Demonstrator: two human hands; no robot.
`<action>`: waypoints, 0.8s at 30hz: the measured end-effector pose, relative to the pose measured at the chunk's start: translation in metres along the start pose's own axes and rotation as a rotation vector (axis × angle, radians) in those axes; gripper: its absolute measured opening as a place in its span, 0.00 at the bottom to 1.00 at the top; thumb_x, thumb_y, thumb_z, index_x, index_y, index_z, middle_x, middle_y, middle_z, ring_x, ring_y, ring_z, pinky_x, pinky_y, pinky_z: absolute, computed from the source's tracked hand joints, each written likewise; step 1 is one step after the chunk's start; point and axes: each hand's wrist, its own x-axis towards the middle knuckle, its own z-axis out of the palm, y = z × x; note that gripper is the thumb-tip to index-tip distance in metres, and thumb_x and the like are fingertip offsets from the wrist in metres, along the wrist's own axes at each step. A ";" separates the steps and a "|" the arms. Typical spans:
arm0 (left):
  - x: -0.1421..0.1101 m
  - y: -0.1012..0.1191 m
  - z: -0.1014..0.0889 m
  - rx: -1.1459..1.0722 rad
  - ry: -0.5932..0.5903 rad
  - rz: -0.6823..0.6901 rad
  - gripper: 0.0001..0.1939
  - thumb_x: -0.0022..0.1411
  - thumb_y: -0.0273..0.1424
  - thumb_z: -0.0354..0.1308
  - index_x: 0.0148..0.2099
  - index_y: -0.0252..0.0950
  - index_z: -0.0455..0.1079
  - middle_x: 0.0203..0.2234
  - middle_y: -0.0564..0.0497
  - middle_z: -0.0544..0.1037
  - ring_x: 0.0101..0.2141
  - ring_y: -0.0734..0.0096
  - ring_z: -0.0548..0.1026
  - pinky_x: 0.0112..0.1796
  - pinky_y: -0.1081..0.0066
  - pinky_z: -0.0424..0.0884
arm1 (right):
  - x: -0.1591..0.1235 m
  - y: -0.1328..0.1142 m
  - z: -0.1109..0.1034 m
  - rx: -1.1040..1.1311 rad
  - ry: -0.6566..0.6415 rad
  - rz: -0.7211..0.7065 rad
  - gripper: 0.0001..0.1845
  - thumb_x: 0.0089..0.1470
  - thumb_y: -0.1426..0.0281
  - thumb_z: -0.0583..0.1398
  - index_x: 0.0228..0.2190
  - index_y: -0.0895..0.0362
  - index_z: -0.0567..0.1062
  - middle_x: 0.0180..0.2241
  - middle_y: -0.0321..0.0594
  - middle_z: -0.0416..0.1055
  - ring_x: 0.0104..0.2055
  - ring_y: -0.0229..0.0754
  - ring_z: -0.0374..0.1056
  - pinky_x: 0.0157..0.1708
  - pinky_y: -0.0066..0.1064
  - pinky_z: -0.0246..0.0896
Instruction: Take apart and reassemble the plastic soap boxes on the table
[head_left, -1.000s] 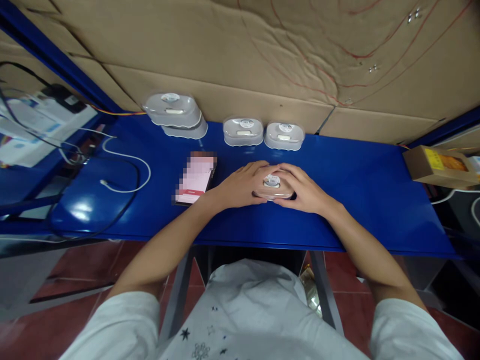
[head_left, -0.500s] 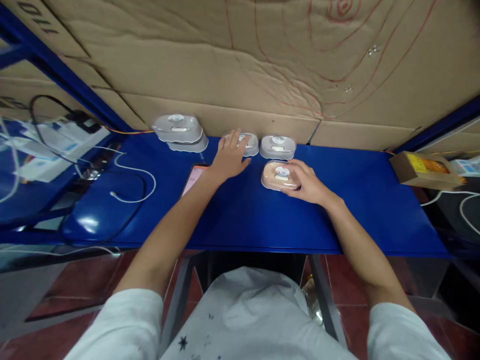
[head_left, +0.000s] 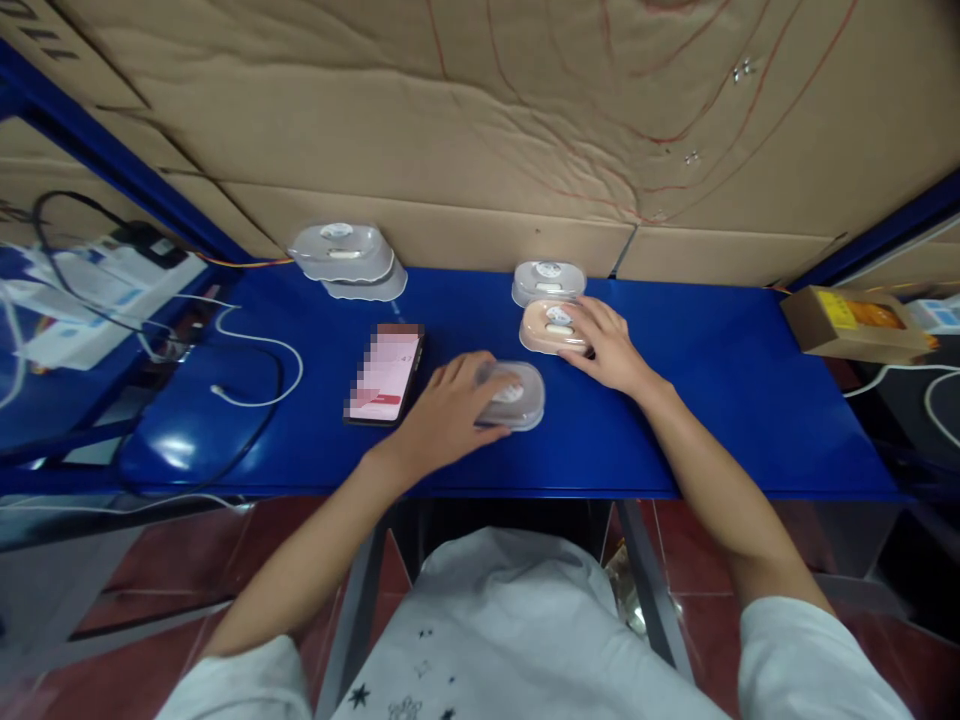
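Note:
My left hand (head_left: 454, 408) is closed over a grey oval plastic box (head_left: 525, 392) with a clear lid, near the front of the blue table. The thumb lies across its lid and the fingers reach over its far left side. My right hand (head_left: 609, 345) grips the right end of a peach-coloured box (head_left: 544, 325) of the same shape, with a round sticker on top. Right behind that one stands another grey box (head_left: 544, 282), against the cardboard. To the left, two more grey boxes (head_left: 341, 252) are stacked, the upper one set askew.
A phone (head_left: 388, 372) with a lit, partly pixelated screen lies left of my left hand. A white cable (head_left: 300, 360) curls at the table's left. An open-fronted cardboard box (head_left: 855, 325) stands at the right end. Cardboard sheeting (head_left: 420, 130) walls the back of the blue table (head_left: 735, 400).
My left hand has brought a grey box from the back row toward the table's front. My right hand has pushed the peach box slightly back, close to the grey box behind it.

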 end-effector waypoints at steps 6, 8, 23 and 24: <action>-0.017 0.019 0.021 -0.121 0.058 0.045 0.39 0.60 0.42 0.75 0.70 0.47 0.66 0.71 0.38 0.59 0.69 0.36 0.62 0.65 0.39 0.65 | 0.007 -0.035 -0.004 0.069 0.078 0.012 0.42 0.70 0.46 0.53 0.75 0.51 0.49 0.79 0.53 0.42 0.81 0.65 0.38 0.75 0.68 0.34; -0.020 0.013 0.025 -0.232 0.102 0.023 0.48 0.59 0.41 0.76 0.75 0.48 0.57 0.75 0.37 0.51 0.72 0.36 0.57 0.68 0.40 0.61 | 0.001 -0.054 -0.017 0.124 0.097 -0.046 0.39 0.71 0.47 0.53 0.74 0.47 0.53 0.77 0.50 0.50 0.79 0.63 0.44 0.75 0.67 0.38; -0.032 -0.001 0.060 -0.704 0.210 -0.181 0.67 0.55 0.45 0.78 0.80 0.53 0.33 0.74 0.37 0.58 0.71 0.44 0.64 0.69 0.42 0.60 | -0.022 -0.089 -0.023 0.364 -0.207 -0.262 0.40 0.66 0.51 0.63 0.72 0.49 0.61 0.73 0.53 0.59 0.74 0.58 0.60 0.69 0.57 0.64; -0.035 -0.001 0.058 -0.687 0.199 -0.185 0.67 0.55 0.44 0.79 0.80 0.53 0.33 0.75 0.37 0.58 0.71 0.44 0.63 0.70 0.42 0.60 | -0.020 -0.084 -0.024 0.360 -0.188 -0.251 0.40 0.66 0.51 0.63 0.72 0.48 0.61 0.73 0.52 0.60 0.74 0.58 0.60 0.70 0.57 0.63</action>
